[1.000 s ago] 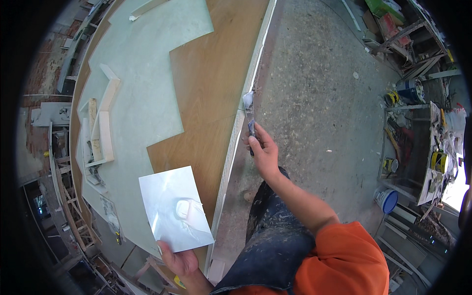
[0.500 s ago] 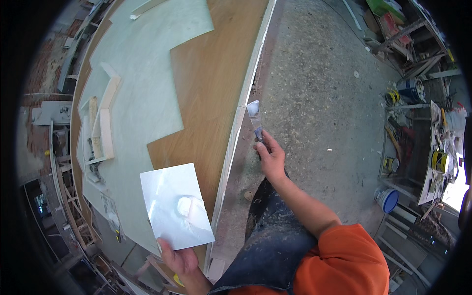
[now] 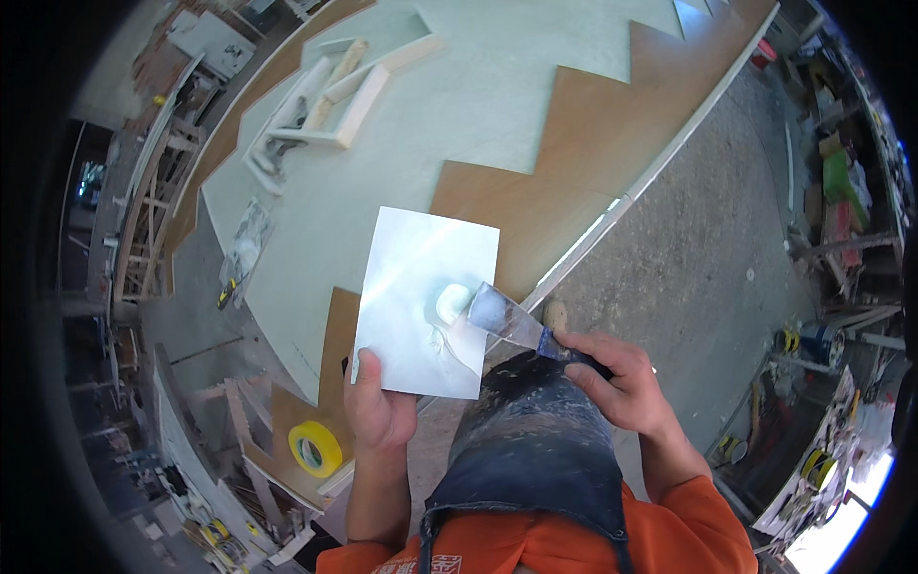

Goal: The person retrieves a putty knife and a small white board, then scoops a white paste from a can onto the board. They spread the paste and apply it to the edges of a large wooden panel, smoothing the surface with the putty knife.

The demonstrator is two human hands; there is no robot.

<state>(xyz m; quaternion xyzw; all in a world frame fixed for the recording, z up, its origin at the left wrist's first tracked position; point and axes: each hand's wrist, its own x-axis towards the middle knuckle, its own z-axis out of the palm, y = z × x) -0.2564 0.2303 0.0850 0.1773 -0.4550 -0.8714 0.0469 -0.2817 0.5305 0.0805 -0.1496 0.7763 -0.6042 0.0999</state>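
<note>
My left hand [image 3: 379, 411] grips the lower edge of a shiny metal plate [image 3: 411, 258], held flat above the board's near corner. A lump of white putty [image 3: 449, 304] sits on the plate. My right hand [image 3: 620, 378] holds a putty knife [image 3: 505, 319] by its dark handle, and the blade's tip touches the putty lump. Below them lies a big wooden board [image 3: 593, 124], partly coated in pale grey-white filler with a zigzag border against bare brown wood.
A roll of yellow tape [image 3: 316, 448] lies by the board's near corner. Pale wooden frame pieces [image 3: 330, 105] rest on the far left of the board. Concrete floor [image 3: 708, 239] runs to the right, with cluttered tools and a blue bucket [image 3: 820, 342] along the right rim.
My right hand has drawn the putty knife back from the board's right edge to the putty on the plate. The view has swung and closed in on the plate.
</note>
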